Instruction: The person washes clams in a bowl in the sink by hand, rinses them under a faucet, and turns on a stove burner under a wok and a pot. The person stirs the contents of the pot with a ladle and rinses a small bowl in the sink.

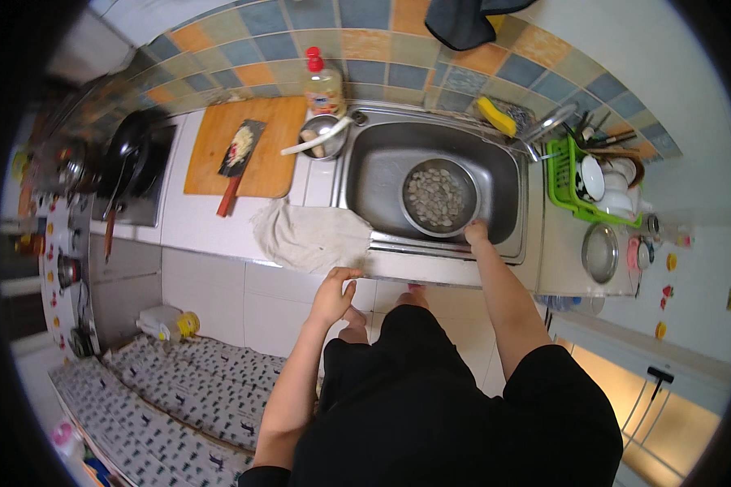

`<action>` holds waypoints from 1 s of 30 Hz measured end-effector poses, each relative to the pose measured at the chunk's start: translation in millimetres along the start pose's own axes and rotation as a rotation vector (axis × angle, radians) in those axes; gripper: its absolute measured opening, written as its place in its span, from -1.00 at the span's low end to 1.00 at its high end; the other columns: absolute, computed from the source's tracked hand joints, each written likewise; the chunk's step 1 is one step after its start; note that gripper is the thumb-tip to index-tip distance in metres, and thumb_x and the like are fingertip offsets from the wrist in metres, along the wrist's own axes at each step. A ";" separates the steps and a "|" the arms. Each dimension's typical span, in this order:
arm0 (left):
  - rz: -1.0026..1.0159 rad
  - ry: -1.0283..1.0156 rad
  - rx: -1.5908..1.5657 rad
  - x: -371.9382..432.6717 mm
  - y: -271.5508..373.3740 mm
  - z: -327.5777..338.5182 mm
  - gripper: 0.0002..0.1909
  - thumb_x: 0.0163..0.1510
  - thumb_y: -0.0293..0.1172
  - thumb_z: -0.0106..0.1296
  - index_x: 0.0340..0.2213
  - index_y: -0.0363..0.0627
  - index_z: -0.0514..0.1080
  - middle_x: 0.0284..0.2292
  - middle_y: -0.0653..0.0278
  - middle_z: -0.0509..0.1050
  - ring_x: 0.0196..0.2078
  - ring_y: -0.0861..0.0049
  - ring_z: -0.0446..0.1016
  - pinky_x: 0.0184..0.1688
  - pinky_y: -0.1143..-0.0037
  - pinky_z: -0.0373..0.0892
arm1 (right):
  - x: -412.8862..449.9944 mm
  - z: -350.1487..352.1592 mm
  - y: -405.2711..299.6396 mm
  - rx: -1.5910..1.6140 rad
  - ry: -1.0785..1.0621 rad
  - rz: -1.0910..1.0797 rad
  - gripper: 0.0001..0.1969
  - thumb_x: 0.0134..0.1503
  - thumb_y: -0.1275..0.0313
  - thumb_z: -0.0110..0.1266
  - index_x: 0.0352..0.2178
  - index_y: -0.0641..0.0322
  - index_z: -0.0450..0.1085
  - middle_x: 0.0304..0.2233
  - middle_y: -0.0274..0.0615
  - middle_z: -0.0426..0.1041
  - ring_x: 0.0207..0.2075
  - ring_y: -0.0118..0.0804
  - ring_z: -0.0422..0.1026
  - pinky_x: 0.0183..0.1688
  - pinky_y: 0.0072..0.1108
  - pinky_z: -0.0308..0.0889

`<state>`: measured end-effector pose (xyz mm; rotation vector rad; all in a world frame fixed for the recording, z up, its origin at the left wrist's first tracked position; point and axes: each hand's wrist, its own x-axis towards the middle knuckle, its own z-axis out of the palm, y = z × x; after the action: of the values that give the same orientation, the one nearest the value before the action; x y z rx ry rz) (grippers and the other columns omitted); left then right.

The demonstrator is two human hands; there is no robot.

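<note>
A round metal bowl (407, 220) of small clams or similar pieces (435, 196) in liquid sits in the steel sink (374, 176). My right hand (476, 234) is closed on the bowl's near right rim. My left hand (336, 293) is near the counter's front edge, just below a beige cloth (314, 237), with fingers apart and nothing in it. On the left, a cleaver (230, 193) bearing chopped pale and red bits lies on a wooden cutting board (204, 161). Between board and sink stands a small metal bowl (338, 148) with a white stalk laid across it.
A bottle with a red cap (324, 88) stands by the tiled wall. The faucet (530, 149) and a yellow sponge (496, 117) are behind the sink. Right of it are a green dish rack (563, 182) and a glass lid (600, 252). A black wok (128, 143) sits at far left.
</note>
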<state>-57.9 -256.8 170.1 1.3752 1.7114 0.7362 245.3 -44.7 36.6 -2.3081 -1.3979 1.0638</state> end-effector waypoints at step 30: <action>-0.755 -0.138 -0.030 304.3 -18.5 202.3 -0.12 -0.31 -0.26 0.06 0.07 0.22 -0.12 0.05 -0.11 -0.14 0.08 -0.01 -0.05 0.09 0.20 -0.10 | 107.5 46.4 -73.8 -0.660 -0.487 -0.343 -0.15 -0.34 0.49 0.11 0.03 -0.26 -0.10 -0.07 -0.10 -0.04 -0.02 0.07 0.01 -0.10 -0.32 0.21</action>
<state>80.6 25.3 -17.1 0.6411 1.8997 0.2274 193.8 76.6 -5.9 -2.1145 -2.5510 1.2333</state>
